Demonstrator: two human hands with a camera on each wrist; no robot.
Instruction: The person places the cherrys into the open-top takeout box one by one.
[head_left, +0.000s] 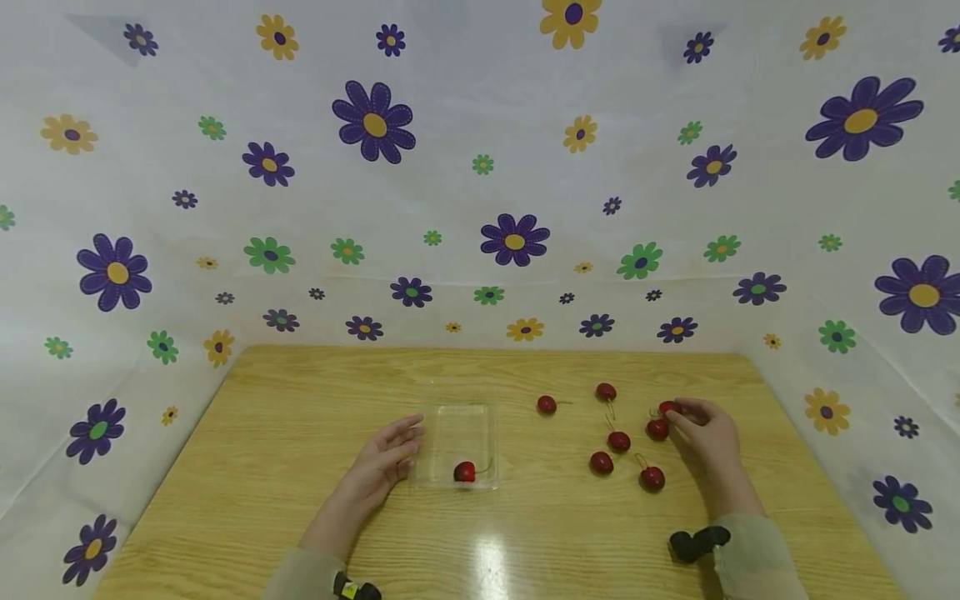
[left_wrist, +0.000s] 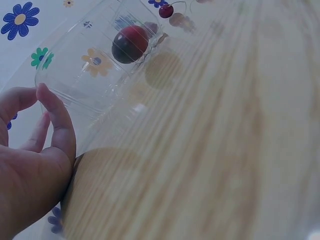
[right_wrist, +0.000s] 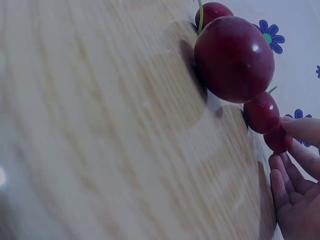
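The box [head_left: 461, 429] at lower centre looks like clear, thin plastic, smooth and shiny, with pale glints along its edges. The table [head_left: 262, 425] across the lower frame has a wood-grain surface with a glossy finish, throwing back a white glare at bottom centre. The cherries [head_left: 652, 478] right of centre have smooth, glossy skins with small highlights. The sheet [head_left: 450, 92] filling the upper frame is smooth and lightly creased; whether cloth or plastic cannot be told. The sleeves [head_left: 759, 560] at the bottom edge look like matt cloth.
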